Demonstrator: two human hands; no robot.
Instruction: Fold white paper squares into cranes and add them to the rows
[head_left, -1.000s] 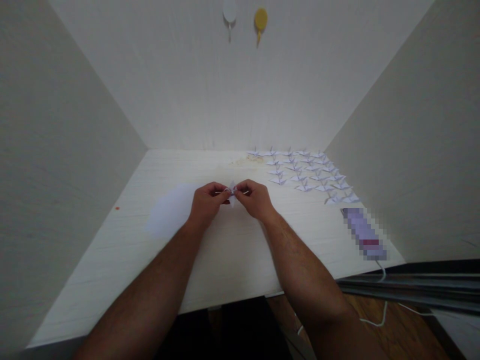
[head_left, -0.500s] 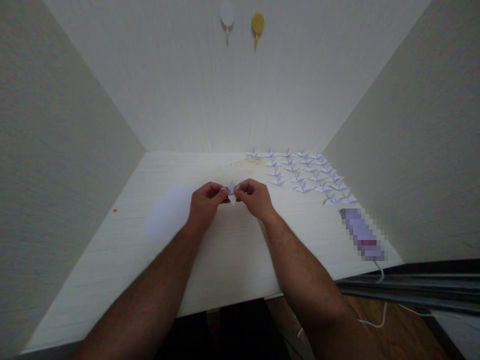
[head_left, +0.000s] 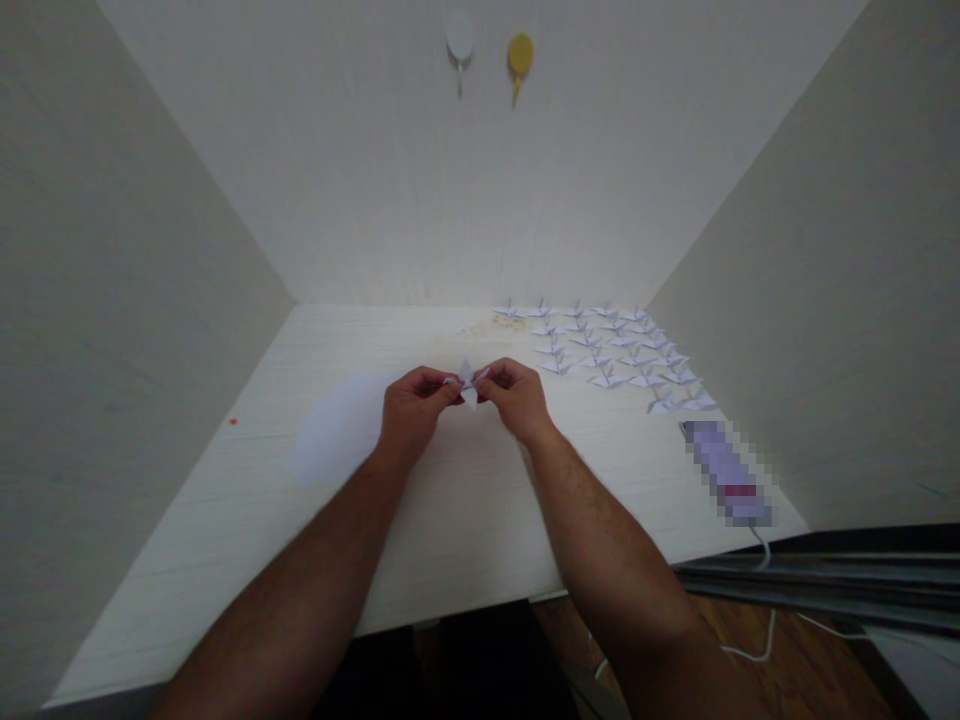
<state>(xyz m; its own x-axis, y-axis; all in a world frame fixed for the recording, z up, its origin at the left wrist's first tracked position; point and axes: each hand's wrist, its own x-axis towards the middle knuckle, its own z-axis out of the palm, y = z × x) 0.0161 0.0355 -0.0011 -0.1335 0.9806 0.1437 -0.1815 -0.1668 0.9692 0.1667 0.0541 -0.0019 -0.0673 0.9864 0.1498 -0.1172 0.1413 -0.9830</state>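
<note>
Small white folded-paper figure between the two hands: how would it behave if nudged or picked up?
The small white folded-paper figure is probably very light, being tiny beside the left hand and right hand pinching it. Its crisp, pointed shape suggests fair stiffness, though paper would likely crumple if squeezed.

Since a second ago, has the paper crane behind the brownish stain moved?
No, neither way: the paper crane sits just behind the brownish stain, as before.

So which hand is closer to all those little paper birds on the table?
Right. The right hand is left of the paper birds, a bit nearer the camera; the left hand is farther left.
</note>
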